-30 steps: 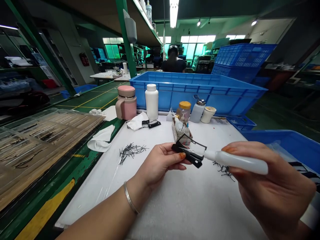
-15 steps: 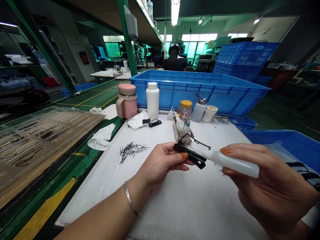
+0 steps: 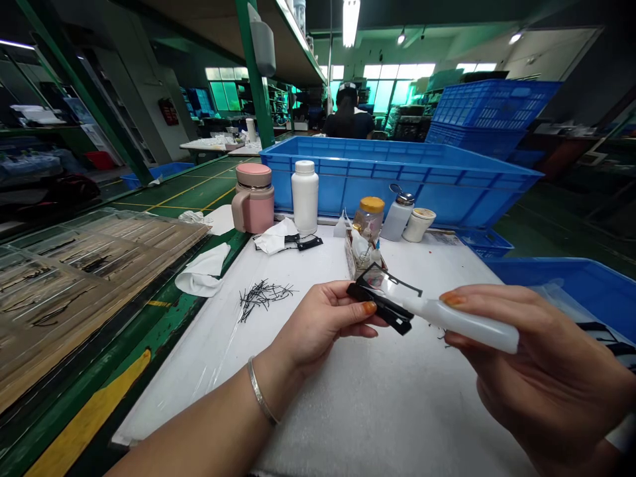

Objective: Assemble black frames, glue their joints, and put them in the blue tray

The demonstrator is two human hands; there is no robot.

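Ahead of you, a pink lidded mug (image 3: 253,199) and a white plastic bottle (image 3: 305,197) stand just before a big blue plastic crate (image 3: 397,192) — a yellow-lidded glass jar (image 3: 368,215) and a pump dispenser bottle (image 3: 397,220) sit to their right. On your white-covered bench (image 3: 318,411) lie a crumpled white cloth (image 3: 203,271) and a loose pile of thin black strips (image 3: 263,298). Beyond the crate, a co-worker (image 3: 348,116) faces away.

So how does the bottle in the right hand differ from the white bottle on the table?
The squeeze bottle lies almost level in the right hand, while the white bottle stands upright on the table. The squeeze bottle tapers to a nozzle at the black part; the white bottle ends in a flat cap. The squeeze bottle looks slimmer and translucent, the white bottle stouter and opaque. Both look like pale plastic.
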